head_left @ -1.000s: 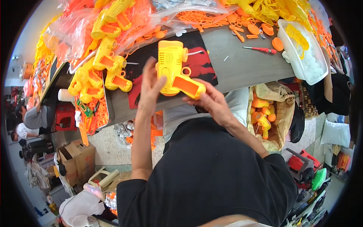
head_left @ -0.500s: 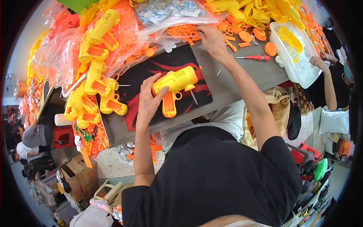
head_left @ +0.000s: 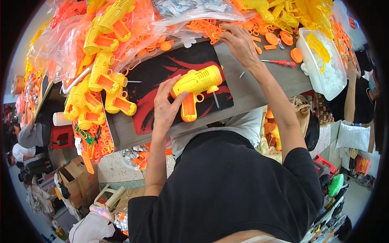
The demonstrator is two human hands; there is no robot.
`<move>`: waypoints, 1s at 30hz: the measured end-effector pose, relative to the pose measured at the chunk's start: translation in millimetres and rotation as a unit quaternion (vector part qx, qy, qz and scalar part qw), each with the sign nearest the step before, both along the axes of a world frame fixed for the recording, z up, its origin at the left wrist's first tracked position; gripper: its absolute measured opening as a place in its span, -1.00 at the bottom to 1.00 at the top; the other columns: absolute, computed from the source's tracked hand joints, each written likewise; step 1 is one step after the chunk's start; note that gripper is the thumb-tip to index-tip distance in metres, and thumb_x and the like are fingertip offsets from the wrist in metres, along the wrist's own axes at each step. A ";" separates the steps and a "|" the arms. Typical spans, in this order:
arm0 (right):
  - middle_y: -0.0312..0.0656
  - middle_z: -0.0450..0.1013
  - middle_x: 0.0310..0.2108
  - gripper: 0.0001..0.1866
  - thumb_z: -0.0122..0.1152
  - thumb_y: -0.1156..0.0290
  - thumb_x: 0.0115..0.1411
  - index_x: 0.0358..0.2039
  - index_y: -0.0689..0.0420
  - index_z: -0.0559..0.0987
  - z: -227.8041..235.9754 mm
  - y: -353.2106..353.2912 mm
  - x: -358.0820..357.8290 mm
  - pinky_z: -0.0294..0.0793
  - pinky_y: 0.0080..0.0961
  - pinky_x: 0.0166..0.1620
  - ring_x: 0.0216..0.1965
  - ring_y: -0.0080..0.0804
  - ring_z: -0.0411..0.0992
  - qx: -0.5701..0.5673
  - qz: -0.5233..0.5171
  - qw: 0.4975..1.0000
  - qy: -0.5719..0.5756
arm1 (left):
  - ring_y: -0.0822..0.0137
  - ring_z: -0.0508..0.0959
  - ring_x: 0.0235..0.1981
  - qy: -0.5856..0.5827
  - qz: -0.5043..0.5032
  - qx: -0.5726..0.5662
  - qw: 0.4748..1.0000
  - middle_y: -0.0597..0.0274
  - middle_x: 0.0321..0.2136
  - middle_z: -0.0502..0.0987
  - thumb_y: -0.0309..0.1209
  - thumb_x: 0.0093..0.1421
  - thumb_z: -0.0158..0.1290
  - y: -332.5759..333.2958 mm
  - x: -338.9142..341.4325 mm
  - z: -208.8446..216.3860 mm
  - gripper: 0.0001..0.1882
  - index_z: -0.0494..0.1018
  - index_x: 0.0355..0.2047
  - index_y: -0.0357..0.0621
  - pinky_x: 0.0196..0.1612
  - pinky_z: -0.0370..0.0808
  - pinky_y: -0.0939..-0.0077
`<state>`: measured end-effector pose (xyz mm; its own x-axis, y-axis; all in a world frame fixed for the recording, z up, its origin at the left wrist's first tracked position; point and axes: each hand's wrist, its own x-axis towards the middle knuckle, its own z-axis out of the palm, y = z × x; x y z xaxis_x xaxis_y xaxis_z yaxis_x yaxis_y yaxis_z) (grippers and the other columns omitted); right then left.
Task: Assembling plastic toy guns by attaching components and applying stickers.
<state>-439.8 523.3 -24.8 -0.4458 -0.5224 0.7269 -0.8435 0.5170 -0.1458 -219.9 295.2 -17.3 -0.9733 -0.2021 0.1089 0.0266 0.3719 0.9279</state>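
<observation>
A yellow toy gun [head_left: 196, 82] with an orange-lined handle lies on its side over a black and red mat [head_left: 142, 95]. My left hand [head_left: 165, 106] grips its rear end, thumb on the near side and fingers on the far side. Beyond the mat, my right hand [head_left: 242, 47] is at the near edge of a heap of thin orange plastic parts [head_left: 204, 27]. Its fingers are bent and drawn together among the parts; whatever is between the fingertips is too small to make out.
More yellow toy guns [head_left: 103, 73] are piled at left. A red-handled screwdriver [head_left: 283, 63], orange discs [head_left: 296, 55] and a white tub [head_left: 339, 79] lie to the right. A bag of small pieces [head_left: 190, 8] sits at the back. A co-worker's arm [head_left: 350, 95] shows at far right.
My right hand has drawn slightly nearer, its fingers more bent at the orange parts. The left hand keeps its grip on the toy gun. The whole view has shifted a little.
</observation>
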 end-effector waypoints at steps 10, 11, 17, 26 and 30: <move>-0.29 0.48 -0.42 -0.81 0.07 0.40 0.35 -0.12 0.24 0.49 41.0 -16.4 89.1 0.42 -0.60 -0.24 -0.37 -0.61 0.41 -0.121 0.160 0.832 -0.518 | 0.14 0.45 0.08 0.132 0.063 -0.085 0.986 0.06 0.02 0.46 -0.43 0.12 0.25 20.5 -8.7 9.3 -0.51 0.45 0.08 -0.20 0.15 0.36 0.35; -0.30 0.47 -0.43 -0.81 0.08 0.40 0.34 -0.14 0.24 0.52 42.0 -20.1 97.0 0.41 -0.60 -0.26 -0.39 -0.61 0.40 -0.094 0.168 0.844 -0.500 | 0.34 0.47 0.08 0.132 0.039 -0.067 0.988 0.12 0.03 0.50 -0.46 0.28 0.09 17.7 -10.9 11.0 -0.61 0.42 0.12 -0.23 0.13 0.39 0.48; -0.22 0.45 -0.52 -0.84 0.20 0.40 0.22 -0.23 0.17 0.60 24.8 -39.2 105.8 0.40 -0.51 -0.31 -0.47 -0.48 0.38 -0.012 0.140 0.929 -0.342 | 0.27 0.57 -0.09 0.061 0.023 -0.006 0.998 0.07 -0.11 0.57 -0.44 0.37 -0.05 4.2 -8.0 -3.6 -0.71 0.47 0.05 -0.25 0.02 0.44 0.46; -0.11 0.49 -0.51 -0.86 0.17 0.33 0.18 -0.36 0.06 0.65 46.2 -54.3 111.3 0.23 -0.28 -0.01 -0.33 -0.15 0.43 0.074 0.078 0.898 -0.427 | 0.36 0.56 -0.13 -0.010 0.021 0.041 0.999 0.10 -0.10 0.56 -0.33 0.31 0.09 4.5 -16.3 -15.9 -0.64 0.48 0.04 -0.28 -0.03 0.48 0.48; -0.18 0.45 -0.55 -0.93 0.19 0.44 0.13 -0.37 0.09 0.60 40.7 -58.8 118.8 0.21 -0.30 0.02 -0.34 -0.27 0.37 0.094 0.076 0.947 -0.299 | 0.40 0.57 -0.21 -0.029 0.020 0.148 0.988 0.16 -0.22 0.54 -0.34 0.20 0.24 3.9 -16.5 -13.0 -0.64 0.53 -0.03 -0.22 -0.16 0.51 0.55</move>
<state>-321.0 464.5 15.9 -0.6578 -0.7084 0.2557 -0.7059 0.4616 -0.5372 -236.3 299.1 -30.3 -0.9667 -0.2555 -0.0158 -0.0384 0.0838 0.9957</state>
